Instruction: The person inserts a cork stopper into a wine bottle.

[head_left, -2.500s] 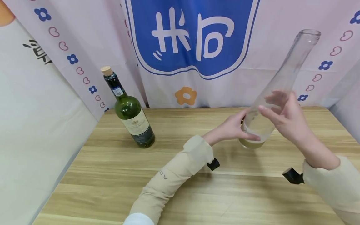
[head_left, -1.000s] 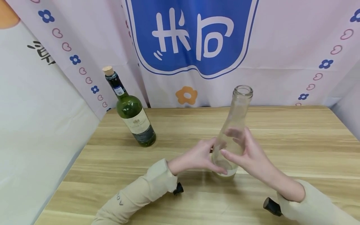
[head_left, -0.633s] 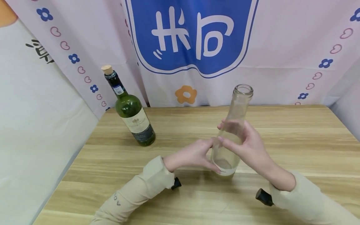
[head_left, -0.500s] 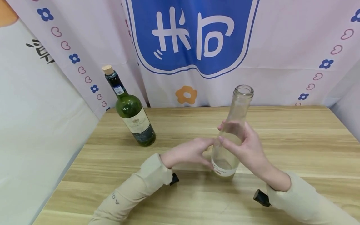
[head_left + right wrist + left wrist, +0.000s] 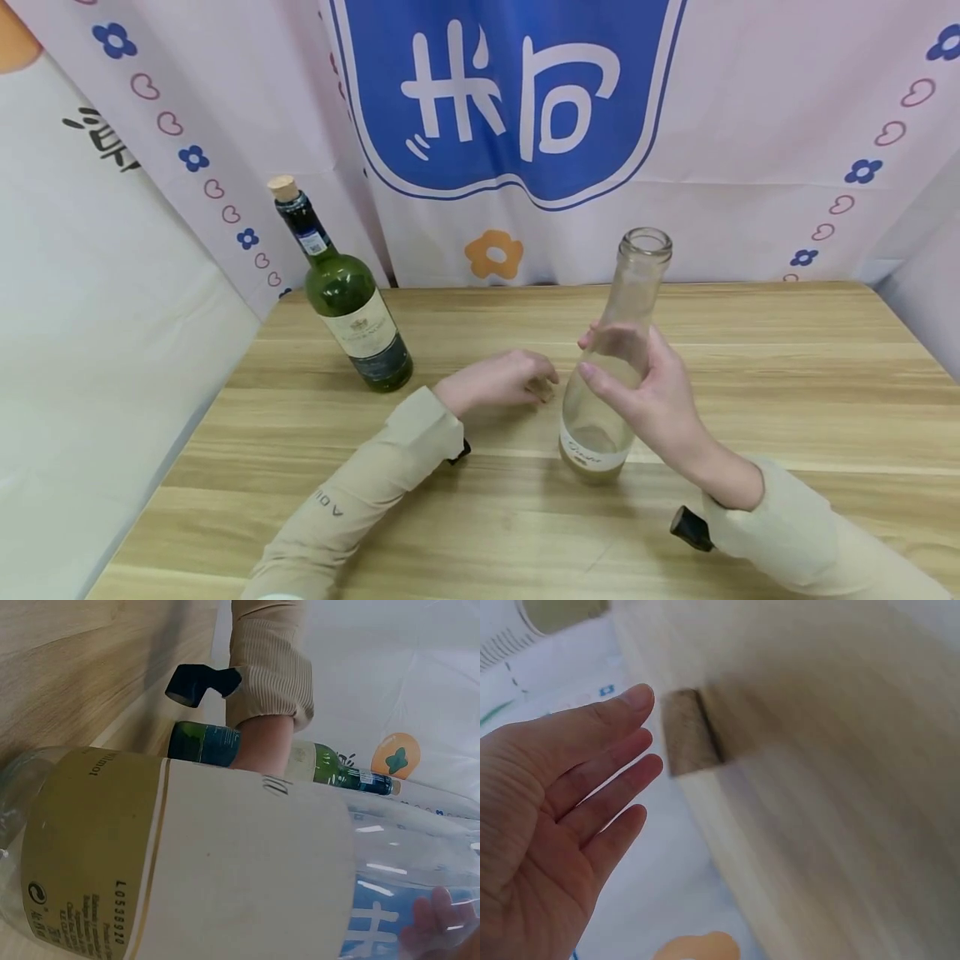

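A tall clear glass bottle (image 5: pixel 609 392) with a cream label low on its body stood upright and uncorked near the middle of the table, its open mouth at the top and its shoulder in the grip of the right hand (image 5: pixel 648 392). A short tan cork (image 5: pixel 690 741) lay on its side just left of the bottle, close to the straight fingers of the left hand (image 5: pixel 501 385).

clear bottle (image 5: pixel 615 367): colourless glass, glossy, smooth; matt cream paper label near its base.
green bottle (image 5: pixel 348 304): dark green glass, shiny; pale paper label; rough tan stopper on top.
cork (image 5: pixel 690 732): grainy, matt, light brown.
table (image 5: pixel 787 358): light wood-grain surface, smooth, faint sheen, streaked along its length.
backdrop (image 5: pixel 525 125): printed cloth, matt, softly creased.
sleeves (image 5: pixel 375 492): beige ribbed fabric, matt.
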A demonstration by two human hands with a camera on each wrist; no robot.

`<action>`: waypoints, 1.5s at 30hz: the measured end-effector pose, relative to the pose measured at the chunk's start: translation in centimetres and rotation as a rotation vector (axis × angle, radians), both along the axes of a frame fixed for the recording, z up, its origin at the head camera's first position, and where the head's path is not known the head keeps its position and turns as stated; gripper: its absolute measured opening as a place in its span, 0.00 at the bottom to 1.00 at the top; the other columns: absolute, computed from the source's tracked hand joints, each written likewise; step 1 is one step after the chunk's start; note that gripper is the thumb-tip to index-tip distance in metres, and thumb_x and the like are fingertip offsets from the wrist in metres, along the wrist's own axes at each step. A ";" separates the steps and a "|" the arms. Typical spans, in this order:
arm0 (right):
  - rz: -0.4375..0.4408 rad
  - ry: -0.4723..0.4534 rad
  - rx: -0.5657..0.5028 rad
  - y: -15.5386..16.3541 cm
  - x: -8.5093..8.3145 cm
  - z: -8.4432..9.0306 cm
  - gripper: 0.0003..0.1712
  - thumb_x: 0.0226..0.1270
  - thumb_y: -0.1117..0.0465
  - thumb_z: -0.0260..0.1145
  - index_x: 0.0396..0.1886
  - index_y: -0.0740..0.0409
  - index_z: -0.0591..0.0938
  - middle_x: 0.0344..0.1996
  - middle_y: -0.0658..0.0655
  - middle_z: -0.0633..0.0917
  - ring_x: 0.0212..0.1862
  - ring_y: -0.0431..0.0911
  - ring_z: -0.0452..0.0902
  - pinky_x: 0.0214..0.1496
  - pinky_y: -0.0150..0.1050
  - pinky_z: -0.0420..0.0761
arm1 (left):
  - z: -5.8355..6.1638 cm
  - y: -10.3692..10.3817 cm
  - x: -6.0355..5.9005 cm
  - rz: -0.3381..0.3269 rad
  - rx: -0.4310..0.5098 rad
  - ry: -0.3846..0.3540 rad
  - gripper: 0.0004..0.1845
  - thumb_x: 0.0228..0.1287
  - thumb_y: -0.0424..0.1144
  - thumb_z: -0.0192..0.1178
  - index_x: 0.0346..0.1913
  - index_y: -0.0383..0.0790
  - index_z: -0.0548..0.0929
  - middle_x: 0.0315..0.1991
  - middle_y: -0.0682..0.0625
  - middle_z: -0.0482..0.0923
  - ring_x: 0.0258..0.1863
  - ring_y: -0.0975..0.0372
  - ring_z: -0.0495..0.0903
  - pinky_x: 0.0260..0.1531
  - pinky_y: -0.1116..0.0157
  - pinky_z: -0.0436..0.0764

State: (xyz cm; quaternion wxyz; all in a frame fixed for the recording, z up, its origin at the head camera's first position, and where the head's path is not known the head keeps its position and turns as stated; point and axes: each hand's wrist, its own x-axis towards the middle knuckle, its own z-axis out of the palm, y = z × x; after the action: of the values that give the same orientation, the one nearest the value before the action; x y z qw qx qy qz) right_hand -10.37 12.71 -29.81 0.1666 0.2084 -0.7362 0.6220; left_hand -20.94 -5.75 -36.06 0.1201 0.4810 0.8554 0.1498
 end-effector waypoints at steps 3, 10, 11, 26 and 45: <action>0.000 0.001 0.003 0.0 0.0 0.0 0.18 0.52 0.75 0.64 0.44 0.67 0.72 0.39 0.50 0.80 0.46 0.43 0.75 0.53 0.36 0.71 | -0.5 -0.2 -0.6 0.009 -0.013 0.018 0.14 0.53 0.31 0.65 0.44 0.36 0.81 0.41 0.49 0.80 0.39 0.65 0.78 0.42 0.76 0.74; -0.001 0.001 0.002 0.0 0.0 -0.1 0.19 0.51 0.75 0.64 0.45 0.68 0.72 0.39 0.51 0.80 0.46 0.44 0.75 0.52 0.37 0.71 | -1.2 -0.3 -1.3 0.025 -0.055 0.066 0.12 0.54 0.31 0.64 0.43 0.40 0.82 0.40 0.51 0.80 0.40 0.66 0.77 0.44 0.73 0.74; 0.000 0.001 0.001 0.0 0.0 -0.1 0.19 0.51 0.75 0.64 0.44 0.68 0.72 0.39 0.51 0.80 0.46 0.44 0.75 0.52 0.37 0.71 | -1.3 -0.3 -1.4 0.026 -0.057 0.069 0.11 0.54 0.31 0.64 0.43 0.40 0.82 0.40 0.51 0.80 0.40 0.65 0.77 0.44 0.73 0.74; -0.004 -0.001 0.006 0.0 0.0 0.1 0.18 0.51 0.74 0.65 0.44 0.66 0.73 0.39 0.51 0.80 0.46 0.44 0.75 0.52 0.36 0.71 | 1.8 -0.6 -1.2 0.098 0.118 0.053 0.07 0.57 0.31 0.60 0.40 0.39 0.82 0.37 0.54 0.75 0.35 0.67 0.74 0.39 0.72 0.75; -0.007 0.015 0.010 -0.1 0.0 0.0 0.19 0.51 0.74 0.64 0.45 0.67 0.72 0.39 0.50 0.80 0.45 0.43 0.75 0.52 0.35 0.71 | 8.9 -0.8 1.0 0.118 0.477 0.324 0.11 0.51 0.28 0.65 0.39 0.34 0.78 0.36 0.48 0.78 0.35 0.64 0.77 0.39 0.77 0.74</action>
State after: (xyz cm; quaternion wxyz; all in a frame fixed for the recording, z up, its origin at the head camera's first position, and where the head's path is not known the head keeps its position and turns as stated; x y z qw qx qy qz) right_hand -10.42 12.66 -29.81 0.1733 0.2110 -0.7388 0.6161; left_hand -19.92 -6.55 -27.16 -0.1437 0.4627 0.8306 0.2745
